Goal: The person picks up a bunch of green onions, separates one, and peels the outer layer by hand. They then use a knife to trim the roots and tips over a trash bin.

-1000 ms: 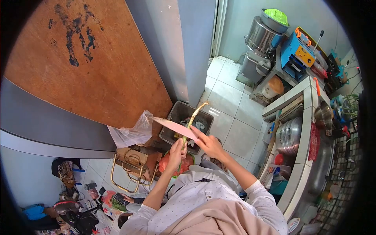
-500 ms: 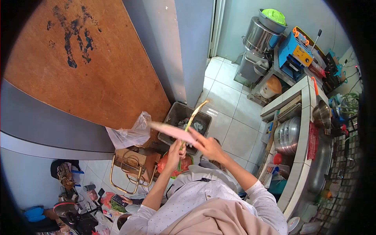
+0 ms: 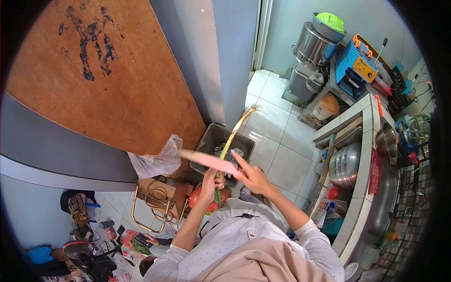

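A: Hands?
B: I see the left hand (image 3: 211,182) grasping the stalk (image 3: 231,137) low, on its green part. Right hand (image 3: 256,180) grips the pink knife (image 3: 206,160), index finger stretched out.
A: Stalk position, relative to the bin (image 3: 210,139)?
B: Above it, rooted tip showing past the bin's far rim. Knife crosses the stalk; I can't tell if it touches. Clear plastic bag (image 3: 157,160) just left of the bin.

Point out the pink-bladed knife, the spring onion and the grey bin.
Pink-bladed knife (image 3: 209,161): head view, middle of the blade.
Spring onion (image 3: 230,137): head view, middle of the bare stalk.
Grey bin (image 3: 215,136): head view, inner wall.
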The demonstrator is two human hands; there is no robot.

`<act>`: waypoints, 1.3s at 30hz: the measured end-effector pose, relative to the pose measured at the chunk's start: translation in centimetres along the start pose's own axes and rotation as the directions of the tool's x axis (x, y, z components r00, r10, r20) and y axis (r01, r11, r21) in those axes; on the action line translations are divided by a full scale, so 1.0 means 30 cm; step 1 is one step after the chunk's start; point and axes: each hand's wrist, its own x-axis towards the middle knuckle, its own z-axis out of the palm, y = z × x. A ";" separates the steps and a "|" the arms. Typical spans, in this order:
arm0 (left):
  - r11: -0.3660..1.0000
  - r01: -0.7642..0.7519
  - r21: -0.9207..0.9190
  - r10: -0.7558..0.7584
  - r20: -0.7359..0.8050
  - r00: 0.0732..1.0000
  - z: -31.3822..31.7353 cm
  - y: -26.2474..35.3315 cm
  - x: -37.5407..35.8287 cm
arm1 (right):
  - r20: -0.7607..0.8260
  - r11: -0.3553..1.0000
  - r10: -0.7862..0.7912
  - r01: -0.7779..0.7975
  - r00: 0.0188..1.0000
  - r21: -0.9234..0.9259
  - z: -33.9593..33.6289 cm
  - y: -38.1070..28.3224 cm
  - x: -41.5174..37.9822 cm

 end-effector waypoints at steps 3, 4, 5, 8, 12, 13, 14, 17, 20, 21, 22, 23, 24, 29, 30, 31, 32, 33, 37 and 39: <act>0.996 -0.081 0.042 0.080 0.017 0.997 -0.022 -0.025 0.014 | 0.090 0.992 -0.028 0.039 0.996 -0.124 0.005 -0.018 -0.003; 0.996 -0.082 0.044 0.082 0.016 0.997 -0.020 -0.017 0.012 | 0.090 0.992 -0.030 0.041 0.995 -0.123 0.006 -0.014 0.002; 0.997 -0.068 0.039 0.067 0.040 0.997 -0.017 -0.008 0.010 | 0.064 0.994 -0.019 0.026 0.998 -0.103 0.005 -0.013 0.007; 0.999 -0.033 0.035 0.029 0.095 0.995 -0.010 0.013 0.003 | 0.048 0.997 -0.028 0.031 0.998 -0.072 0.000 0.010 0.018; 0.990 -0.070 0.121 0.057 0.105 0.993 -0.007 0.017 0.001 | 0.048 0.996 -0.077 0.079 0.996 -0.039 -0.002 0.008 0.018; 0.984 -0.090 0.153 0.075 0.099 0.992 -0.004 0.019 0.001 | 0.049 0.996 -0.077 0.079 0.996 -0.038 -0.001 0.010 0.018; 0.984 -0.090 0.153 0.075 0.098 0.992 -0.003 0.020 0.001 | 0.052 0.994 -0.071 0.075 0.996 -0.079 0.001 0.015 0.018; 0.991 -0.075 0.106 0.063 0.109 0.992 0.004 0.018 0.002 | 0.020 0.986 -0.093 0.095 0.995 -0.137 0.011 0.031 0.019; 0.998 -0.035 0.049 0.030 0.081 0.996 0.010 0.016 0.004 | -0.047 0.980 -0.120 0.110 0.992 -0.167 0.008 0.033 0.027; 0.999 -0.022 0.049 0.019 0.071 0.997 0.011 0.016 0.004 | -0.080 0.979 -0.114 0.099 0.990 -0.179 0.002 0.034 0.031; 0.999 -0.010 0.048 0.007 0.060 0.998 0.011 0.016 0.004 | -0.079 0.979 -0.114 0.099 0.990 -0.179 -0.006 0.037 0.036; 0.999 -0.010 0.048 0.007 0.059 0.998 0.009 0.016 0.003 | -0.121 0.982 -0.050 0.027 0.991 -0.188 -0.018 0.045 0.043; 0.996 -0.006 0.092 0.003 0.037 0.999 0.004 0.017 0.000 | -0.162 0.980 0.014 -0.046 0.987 -0.193 -0.031 0.057 0.049; 0.974 -0.046 0.224 0.053 -0.025 0.998 -0.019 0.002 -0.005 | -0.365 0.985 0.112 -0.151 0.924 -0.081 -0.095 0.132 0.079; 0.980 -0.052 0.193 0.062 -0.044 0.997 -0.023 0.002 -0.008 | -0.364 0.985 0.111 -0.151 0.925 -0.082 -0.107 0.140 0.082; 0.985 -0.058 0.163 0.069 -0.063 0.996 -0.025 0.005 -0.009 | -0.415 0.987 0.134 -0.160 0.900 -0.029 -0.115 0.151 0.086; 0.985 -0.058 0.164 0.069 -0.063 0.996 -0.024 0.010 -0.013 | -0.462 0.986 0.159 -0.167 0.872 0.024 -0.116 0.161 0.089; 0.993 -0.055 0.107 0.064 -0.086 0.994 -0.019 0.018 -0.020 | -0.461 0.985 0.161 -0.168 0.873 0.025 -0.110 0.167 0.088; 1.000 -0.007 -0.025 0.005 -0.070 0.998 -0.046 0.027 -0.011 | -0.354 0.989 0.149 -0.140 0.923 0.051 -0.065 0.164 0.074; 0.997 0.028 -0.069 -0.030 -0.033 0.999 -0.046 0.032 -0.003 | -0.268 0.990 0.141 -0.137 0.953 0.035 -0.036 0.149 0.072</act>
